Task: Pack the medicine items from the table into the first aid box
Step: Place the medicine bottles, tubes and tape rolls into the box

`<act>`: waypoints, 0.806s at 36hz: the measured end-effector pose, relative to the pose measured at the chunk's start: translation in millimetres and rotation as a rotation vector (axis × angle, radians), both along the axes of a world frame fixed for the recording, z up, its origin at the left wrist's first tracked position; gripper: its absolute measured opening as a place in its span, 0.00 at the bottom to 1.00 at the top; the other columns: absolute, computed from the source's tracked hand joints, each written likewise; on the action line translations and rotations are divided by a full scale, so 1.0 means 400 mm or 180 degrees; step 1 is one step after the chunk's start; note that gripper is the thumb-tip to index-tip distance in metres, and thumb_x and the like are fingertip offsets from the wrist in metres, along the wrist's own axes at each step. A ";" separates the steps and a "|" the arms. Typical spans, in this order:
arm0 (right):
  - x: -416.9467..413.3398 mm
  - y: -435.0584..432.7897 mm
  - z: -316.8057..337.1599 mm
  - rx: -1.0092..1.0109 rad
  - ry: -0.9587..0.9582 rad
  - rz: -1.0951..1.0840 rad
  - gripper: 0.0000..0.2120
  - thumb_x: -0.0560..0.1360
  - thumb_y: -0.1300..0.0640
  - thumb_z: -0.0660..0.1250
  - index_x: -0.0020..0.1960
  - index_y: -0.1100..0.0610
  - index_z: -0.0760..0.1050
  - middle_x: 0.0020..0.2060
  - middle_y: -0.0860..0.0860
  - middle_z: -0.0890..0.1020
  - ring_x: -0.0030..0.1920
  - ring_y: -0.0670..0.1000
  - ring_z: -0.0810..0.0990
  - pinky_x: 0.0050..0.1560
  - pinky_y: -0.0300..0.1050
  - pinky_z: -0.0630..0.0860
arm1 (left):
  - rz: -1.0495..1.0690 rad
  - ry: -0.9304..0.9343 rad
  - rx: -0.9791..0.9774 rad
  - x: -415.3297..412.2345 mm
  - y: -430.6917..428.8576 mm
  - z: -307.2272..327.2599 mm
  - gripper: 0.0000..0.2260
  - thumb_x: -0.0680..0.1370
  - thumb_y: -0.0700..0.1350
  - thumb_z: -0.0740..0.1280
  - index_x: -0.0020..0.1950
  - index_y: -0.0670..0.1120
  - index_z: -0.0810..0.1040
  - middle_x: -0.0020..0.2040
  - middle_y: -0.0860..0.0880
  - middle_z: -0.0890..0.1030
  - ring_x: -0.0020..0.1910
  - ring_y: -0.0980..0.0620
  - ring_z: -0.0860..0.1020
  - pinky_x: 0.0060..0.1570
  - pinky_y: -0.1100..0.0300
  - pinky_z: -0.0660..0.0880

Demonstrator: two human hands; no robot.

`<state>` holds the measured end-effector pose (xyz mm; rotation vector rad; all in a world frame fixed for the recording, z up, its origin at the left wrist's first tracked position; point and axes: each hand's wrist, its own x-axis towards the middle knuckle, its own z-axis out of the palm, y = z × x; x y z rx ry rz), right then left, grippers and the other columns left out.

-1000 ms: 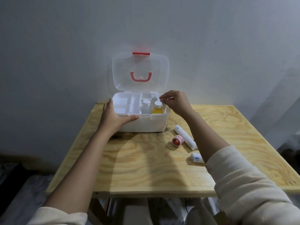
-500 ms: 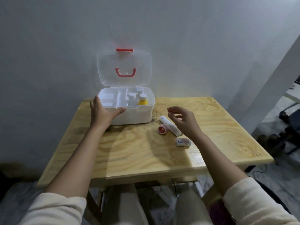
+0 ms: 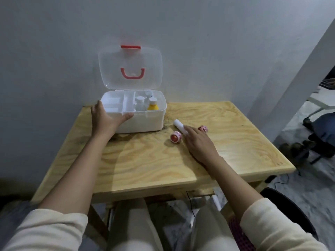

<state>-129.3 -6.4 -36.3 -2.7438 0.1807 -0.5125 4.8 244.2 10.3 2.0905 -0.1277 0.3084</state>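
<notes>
The white first aid box (image 3: 145,122) stands open at the table's back left, its clear lid (image 3: 130,66) with a red handle upright against the wall. In its right compartment stand a yellow bottle (image 3: 152,105) and a white bottle (image 3: 139,103). My left hand (image 3: 104,118) grips the box's front-left corner, thumb along the front rim. My right hand (image 3: 199,144) rests palm down with its fingertips on a white tube (image 3: 178,125) lying to the right of the box. One small red-capped jar (image 3: 175,137) lies left of that hand and another (image 3: 203,128) beyond its fingers.
The wooden table (image 3: 145,165) stands against a grey wall, with bare wood in front of the box. A dark chair (image 3: 290,211) sits at the table's lower right. A blue bag (image 3: 322,131) and shoes lie on the floor at the right.
My right hand has left the box, swung to the right and come down onto the white tube. My left hand has stayed on the box. The view has shifted.
</notes>
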 end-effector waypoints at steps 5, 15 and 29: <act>0.050 -0.011 -0.001 0.0303 0.0126 -0.0293 0.18 0.80 0.52 0.54 0.68 0.54 0.68 0.64 0.54 0.75 0.62 0.58 0.73 0.56 0.51 0.71 | 0.0012 0.0002 0.0044 0.010 0.006 -0.004 0.47 0.63 0.58 0.79 0.75 0.44 0.61 0.73 0.42 0.63 0.73 0.45 0.62 0.69 0.53 0.63; 0.115 -0.035 -0.012 0.0361 -0.0151 -0.0354 0.12 0.75 0.57 0.62 0.56 0.60 0.76 0.49 0.58 0.80 0.51 0.61 0.74 0.49 0.51 0.71 | 0.0076 -0.0037 0.0127 0.018 0.006 -0.010 0.48 0.63 0.59 0.79 0.76 0.45 0.61 0.72 0.43 0.63 0.72 0.45 0.64 0.67 0.52 0.65; 0.104 -0.032 -0.006 0.0156 -0.0143 -0.0736 0.12 0.78 0.52 0.56 0.55 0.58 0.73 0.52 0.54 0.77 0.51 0.59 0.76 0.42 0.49 0.71 | 0.0114 -0.0018 0.0067 0.012 -0.012 -0.019 0.49 0.62 0.60 0.79 0.75 0.45 0.61 0.71 0.44 0.63 0.71 0.46 0.64 0.66 0.54 0.65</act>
